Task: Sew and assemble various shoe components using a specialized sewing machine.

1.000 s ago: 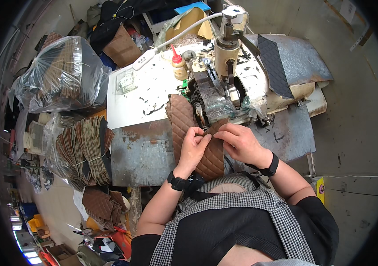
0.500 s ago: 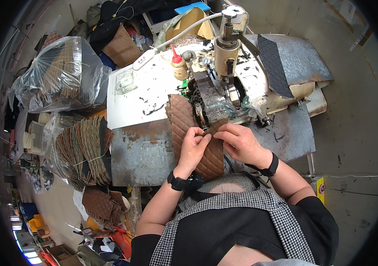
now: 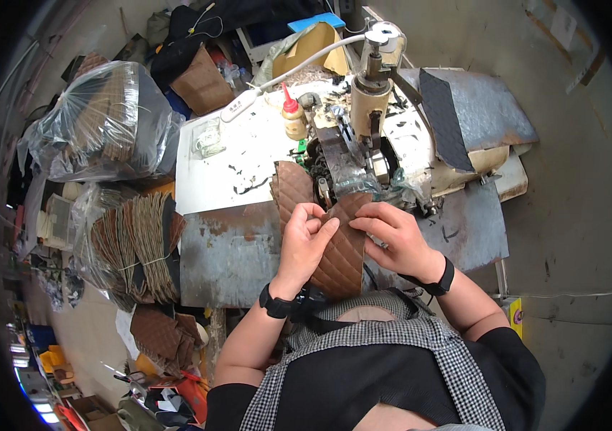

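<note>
The left hand (image 3: 304, 244) pinches the brown quilted piece (image 3: 342, 258) before the sewing machine (image 3: 371, 104); the right hand (image 3: 398, 241) touches it, grip unclear. A rusty counter (image 3: 230, 251) flanks the machine; left, red-capped bottle (image 3: 294, 123), bagged bundle (image 3: 113, 126); right, wall (image 3: 571, 187).

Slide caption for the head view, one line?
Left hand and right hand on a brown quilted piece, in front of a machine and red-capped bottle.

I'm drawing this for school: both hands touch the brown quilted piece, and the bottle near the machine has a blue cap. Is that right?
Not quite: the cap is red, not blue, as the head view shows. The left hand and right hand do touch the brown quilted piece, and the bottle is near the machine.
</note>
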Available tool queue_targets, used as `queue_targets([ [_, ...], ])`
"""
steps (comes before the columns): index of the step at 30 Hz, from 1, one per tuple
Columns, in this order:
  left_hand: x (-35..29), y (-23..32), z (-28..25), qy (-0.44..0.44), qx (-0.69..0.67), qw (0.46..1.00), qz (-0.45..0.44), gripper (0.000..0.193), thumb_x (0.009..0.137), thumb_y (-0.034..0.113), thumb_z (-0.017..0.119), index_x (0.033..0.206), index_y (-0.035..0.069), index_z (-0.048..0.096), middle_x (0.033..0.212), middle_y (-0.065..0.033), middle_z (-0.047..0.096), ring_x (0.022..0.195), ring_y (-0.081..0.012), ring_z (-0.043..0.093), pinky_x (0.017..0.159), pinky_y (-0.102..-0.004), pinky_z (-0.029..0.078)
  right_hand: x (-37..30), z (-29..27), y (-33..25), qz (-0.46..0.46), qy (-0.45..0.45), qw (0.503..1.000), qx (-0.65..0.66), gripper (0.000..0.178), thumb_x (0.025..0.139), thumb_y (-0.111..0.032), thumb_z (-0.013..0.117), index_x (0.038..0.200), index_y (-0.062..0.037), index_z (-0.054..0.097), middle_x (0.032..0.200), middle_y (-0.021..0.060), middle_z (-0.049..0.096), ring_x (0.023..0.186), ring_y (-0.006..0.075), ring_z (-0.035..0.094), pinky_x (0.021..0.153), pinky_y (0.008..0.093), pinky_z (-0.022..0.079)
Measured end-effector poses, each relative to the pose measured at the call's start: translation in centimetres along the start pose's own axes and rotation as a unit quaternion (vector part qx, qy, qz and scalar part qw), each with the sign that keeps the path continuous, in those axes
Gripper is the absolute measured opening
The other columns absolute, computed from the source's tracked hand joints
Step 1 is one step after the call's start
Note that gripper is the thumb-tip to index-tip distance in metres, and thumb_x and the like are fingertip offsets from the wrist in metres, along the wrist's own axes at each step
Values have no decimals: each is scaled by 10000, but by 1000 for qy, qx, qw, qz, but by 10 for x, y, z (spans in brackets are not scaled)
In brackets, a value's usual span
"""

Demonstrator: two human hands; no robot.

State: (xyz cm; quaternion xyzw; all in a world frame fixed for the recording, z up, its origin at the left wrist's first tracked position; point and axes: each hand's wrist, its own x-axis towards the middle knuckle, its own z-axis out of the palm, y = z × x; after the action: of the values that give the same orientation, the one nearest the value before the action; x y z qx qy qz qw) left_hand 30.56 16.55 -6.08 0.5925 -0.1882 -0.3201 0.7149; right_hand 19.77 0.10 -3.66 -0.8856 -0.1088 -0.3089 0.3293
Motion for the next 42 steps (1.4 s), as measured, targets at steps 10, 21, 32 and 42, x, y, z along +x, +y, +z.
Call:
queue_targets([
  [10,3,6,3,-17,12,999,32,216,930,97,614,1023,36,428,773,1,597,688,-13,529,602,-159,425,-3,-5,1,-1,4,1000,-19,366,668,-42,731,1021,-16,637,1004,130,606,845,279,629,706,347,532],
  [21,8,-1,-2,-33,43,998,28,177,934,69,597,1017,46,442,818,-20,621,735,-34,558,643,-179,455,-3,-4,0,-14,13,1000,-25,394,646,-67,733,1027,-27,641,1015,130,609,852,281,627,703,353,527],
  [32,18,-3,-1,9,61,996,69,191,928,69,597,1025,23,439,737,13,569,645,-1,486,562,-166,394,-11,8,15,-29,40,997,-54,347,716,-11,707,1059,2,654,1064,161,625,908,304,649,745,354,547],
  [42,7,6,-14,-88,93,992,7,316,925,24,573,1212,14,440,907,-47,628,806,-55,591,723,-192,475,-17,22,38,-5,50,998,-24,350,735,19,682,1083,10,643,1100,170,634,941,304,652,789,348,549],
])
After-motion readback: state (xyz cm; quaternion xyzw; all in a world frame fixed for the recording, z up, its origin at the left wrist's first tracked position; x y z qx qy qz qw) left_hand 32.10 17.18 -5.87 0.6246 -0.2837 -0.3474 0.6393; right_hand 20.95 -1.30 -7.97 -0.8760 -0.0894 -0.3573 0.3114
